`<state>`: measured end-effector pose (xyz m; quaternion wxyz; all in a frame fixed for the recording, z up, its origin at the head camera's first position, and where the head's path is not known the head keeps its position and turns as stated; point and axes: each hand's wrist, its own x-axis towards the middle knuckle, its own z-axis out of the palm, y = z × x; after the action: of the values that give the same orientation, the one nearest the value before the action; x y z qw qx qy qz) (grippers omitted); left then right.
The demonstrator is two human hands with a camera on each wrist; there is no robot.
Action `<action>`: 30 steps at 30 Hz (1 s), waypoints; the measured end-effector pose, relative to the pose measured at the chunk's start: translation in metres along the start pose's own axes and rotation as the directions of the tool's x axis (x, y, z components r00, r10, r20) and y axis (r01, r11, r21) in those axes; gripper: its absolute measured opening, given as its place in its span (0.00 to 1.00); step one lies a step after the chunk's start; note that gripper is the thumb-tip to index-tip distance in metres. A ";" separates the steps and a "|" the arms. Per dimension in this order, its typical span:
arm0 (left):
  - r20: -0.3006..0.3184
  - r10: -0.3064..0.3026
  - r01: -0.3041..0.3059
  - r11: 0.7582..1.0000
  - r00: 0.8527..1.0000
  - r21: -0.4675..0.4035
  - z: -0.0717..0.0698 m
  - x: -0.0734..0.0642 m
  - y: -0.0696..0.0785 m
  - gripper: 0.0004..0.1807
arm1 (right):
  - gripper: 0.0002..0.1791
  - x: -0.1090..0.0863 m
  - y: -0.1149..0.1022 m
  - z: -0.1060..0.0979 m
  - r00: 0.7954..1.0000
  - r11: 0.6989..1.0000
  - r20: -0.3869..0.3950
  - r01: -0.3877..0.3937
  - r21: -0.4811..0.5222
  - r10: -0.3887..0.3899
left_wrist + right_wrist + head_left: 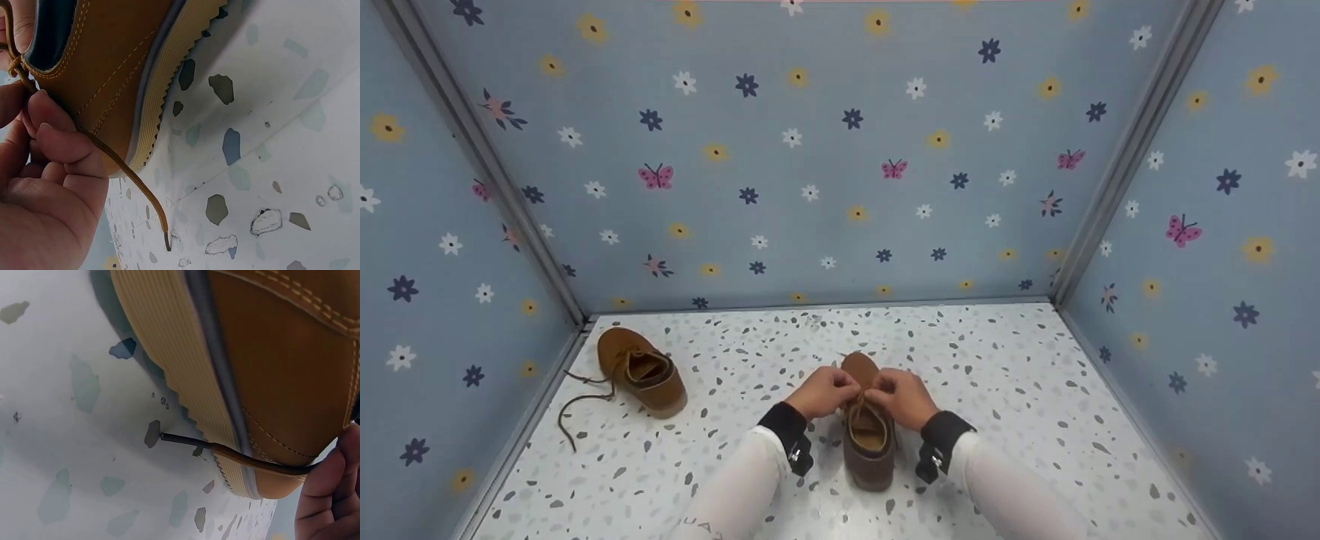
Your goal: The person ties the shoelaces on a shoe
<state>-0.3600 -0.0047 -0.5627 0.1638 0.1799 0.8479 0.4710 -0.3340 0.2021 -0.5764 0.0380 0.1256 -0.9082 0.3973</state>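
Note:
A brown lace-up shoe (pixel 870 461) stands on the speckled surface, its toe pointing away from me. My left hand (pixel 821 391) is at the left of its lacing and pinches a brown shoelace (pixel 130 175) between thumb and fingers; the lace's dark tip hangs down past the hand. On the other side, my right hand (pixel 906 397) pinches the other lace end (pixel 259 464), whose dark-tipped end sticks out beside the sole. A small knot (pixel 16 64) shows at the shoe's opening, close to the left fingertips.
A second brown shoe (pixel 664 394) sits at the left, its loose lace (pixel 577 401) trailing on the speckled white surface (pixel 997 480). Blue flowered panels (pixel 825 165) enclose the back and both sides, with grey metal strips (pixel 1132 150) at the corners.

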 end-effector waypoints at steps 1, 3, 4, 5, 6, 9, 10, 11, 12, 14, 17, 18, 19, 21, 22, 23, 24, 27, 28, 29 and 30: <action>0.004 -0.005 0.005 1.000 1.000 -0.001 0.000 0.000 0.000 0.10 | 0.09 0.000 0.000 0.000 1.000 1.000 0.004 -0.003 0.002 0.003; 0.011 -0.015 0.015 1.000 1.000 0.004 0.000 0.000 0.001 0.10 | 0.09 0.000 -0.001 0.000 1.000 1.000 0.012 -0.021 0.013 0.021; 0.015 -0.020 0.020 1.000 1.000 0.009 0.000 0.000 0.001 0.11 | 0.09 0.000 -0.001 0.000 1.000 1.000 0.015 -0.025 0.018 0.024; 0.018 -0.021 0.021 1.000 1.000 0.015 0.000 0.000 0.001 0.11 | 0.09 0.000 -0.001 0.000 0.999 0.999 0.018 -0.028 0.025 0.028; 0.020 -0.022 0.021 1.000 1.000 0.020 0.000 0.000 0.001 0.11 | 0.09 0.000 -0.001 0.000 0.999 0.999 0.020 -0.034 0.034 0.033; 0.030 -0.014 0.013 0.999 0.999 0.032 -0.001 0.000 0.001 0.12 | 0.09 0.000 -0.001 0.000 0.999 0.998 0.020 -0.043 0.047 0.042; 0.032 -0.005 0.004 0.999 0.999 0.034 -0.001 -0.001 0.000 0.12 | 0.09 0.000 -0.001 0.000 0.999 0.998 0.017 -0.035 0.053 0.034; 0.033 0.005 -0.006 0.999 0.999 0.034 -0.001 -0.001 0.000 0.12 | 0.09 0.000 -0.001 0.000 1.000 0.998 0.015 -0.026 0.057 0.025; 0.034 0.012 -0.013 0.999 0.999 0.033 -0.001 -0.001 0.000 0.13 | 0.09 -0.001 0.000 -0.001 1.000 0.998 0.012 -0.016 0.058 0.015; 0.034 0.027 -0.028 0.999 0.999 0.030 0.000 -0.002 -0.001 0.13 | 0.10 -0.001 0.000 -0.001 1.000 0.998 0.011 0.001 0.059 -0.002; 0.029 0.037 -0.038 0.999 0.999 0.027 0.000 -0.003 -0.001 0.13 | 0.10 -0.001 0.000 -0.002 1.000 0.998 0.014 0.009 0.063 -0.010; 0.027 0.038 -0.039 0.999 0.999 0.028 0.000 -0.004 0.000 0.13 | 0.09 -0.001 0.000 -0.002 1.000 0.998 0.015 0.005 0.062 -0.006; 0.026 0.038 -0.039 0.999 0.999 0.030 0.001 -0.004 0.000 0.13 | 0.09 -0.001 0.000 -0.002 1.000 0.998 0.016 0.004 0.062 -0.005; 0.025 0.035 -0.036 0.999 0.999 0.034 0.001 -0.005 0.000 0.14 | 0.09 -0.001 0.001 -0.002 1.000 0.998 0.019 -0.002 0.059 0.001; 0.025 0.030 -0.031 0.999 0.999 0.035 0.001 -0.005 0.000 0.14 | 0.09 -0.001 0.001 -0.002 1.000 0.998 0.020 -0.004 0.057 0.003; 0.026 0.026 -0.027 0.999 0.999 0.033 0.001 -0.005 0.000 0.14 | 0.09 -0.001 0.001 -0.002 1.000 0.998 0.021 -0.004 0.058 0.003; 0.027 0.022 -0.022 0.999 0.999 0.028 0.001 -0.005 0.001 0.14 | 0.09 -0.001 0.001 -0.002 1.000 0.998 0.023 -0.005 0.057 0.004; 0.030 0.020 -0.020 1.000 0.999 0.011 0.000 -0.006 0.000 0.14 | 0.09 -0.001 0.002 -0.002 1.000 0.998 0.026 -0.002 0.057 0.000; 0.031 0.023 -0.023 1.000 0.999 0.003 0.000 -0.007 0.000 0.14 | 0.09 -0.001 0.002 -0.002 1.000 0.998 0.026 -0.001 0.058 0.000; 0.031 0.027 -0.027 1.000 0.999 -0.002 0.000 -0.007 0.000 0.14 | 0.09 -0.001 0.002 -0.001 1.000 0.998 0.027 0.002 0.057 -0.004; 0.030 0.030 -0.030 1.000 0.999 -0.007 0.000 -0.007 -0.001 0.14 | 0.09 0.000 0.002 -0.001 1.000 0.998 0.028 0.005 0.055 -0.006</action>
<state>-0.3540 -0.0081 -0.5624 0.1699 0.1990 0.8409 0.4736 -0.3341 0.2044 -0.5769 0.0229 0.1347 -0.8971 0.4202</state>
